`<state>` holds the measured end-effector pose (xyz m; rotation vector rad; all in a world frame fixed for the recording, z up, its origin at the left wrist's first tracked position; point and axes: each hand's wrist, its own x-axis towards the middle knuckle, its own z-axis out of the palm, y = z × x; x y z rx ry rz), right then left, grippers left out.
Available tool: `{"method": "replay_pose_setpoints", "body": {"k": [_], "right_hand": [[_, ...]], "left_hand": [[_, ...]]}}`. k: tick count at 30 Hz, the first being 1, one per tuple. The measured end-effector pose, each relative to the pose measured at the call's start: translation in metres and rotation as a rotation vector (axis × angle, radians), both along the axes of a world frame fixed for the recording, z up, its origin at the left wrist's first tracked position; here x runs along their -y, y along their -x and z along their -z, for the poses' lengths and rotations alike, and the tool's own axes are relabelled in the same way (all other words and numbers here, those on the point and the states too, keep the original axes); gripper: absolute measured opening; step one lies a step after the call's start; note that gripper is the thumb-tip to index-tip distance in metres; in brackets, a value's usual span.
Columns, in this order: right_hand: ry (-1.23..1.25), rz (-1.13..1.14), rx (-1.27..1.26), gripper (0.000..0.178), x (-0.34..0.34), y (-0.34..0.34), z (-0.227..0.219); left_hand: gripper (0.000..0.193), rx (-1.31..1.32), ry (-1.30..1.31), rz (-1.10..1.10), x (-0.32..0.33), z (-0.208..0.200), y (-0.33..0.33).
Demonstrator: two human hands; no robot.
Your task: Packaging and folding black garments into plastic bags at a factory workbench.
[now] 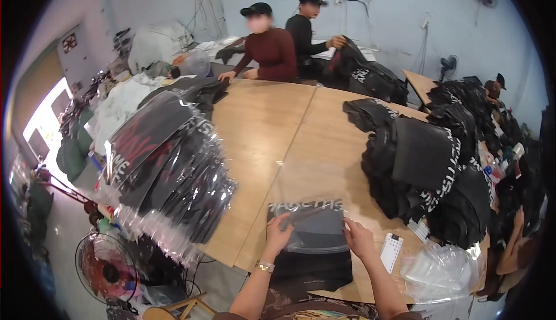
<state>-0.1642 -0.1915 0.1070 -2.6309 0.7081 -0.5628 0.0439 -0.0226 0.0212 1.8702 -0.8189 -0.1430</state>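
Note:
In front of me on the table lies a folded black garment [313, 272] with white lettering along its far end. A clear plastic bag [315, 236] covers its far part, and the bag's near edge crosses the cloth. The near part of the garment is bare. My left hand [279, 236] is closed on the bag at its left side, with the fingers bent over the plastic. At the right side my right hand [360, 239] pinches the bag's edge. Whether either hand also grips the cloth inside is hidden.
Bagged dark garments [174, 164] overlap at the left, and unbagged black garments [425, 152] are stacked at the right. A white card [391, 253] and clear bags [443, 271] lie near my right forearm. A floor fan [107, 268] stands left. Two people work across the wooden table [249, 140].

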Motion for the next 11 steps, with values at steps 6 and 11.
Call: {"method": "replay_pose_setpoints", "body": {"k": [6, 11], "right_hand": [[-0.019, 0.052, 0.113, 0.028, 0.006, 0.011, -0.021], [0.000, 0.099, 0.083, 0.032, 0.014, 0.012, -0.023]], "left_hand": [[0.048, -0.873, 0.021, 0.075, 0.016, -0.081, 0.027], [0.059, -0.050, -0.235, 0.058, 0.010, -0.059, 0.020]]}}
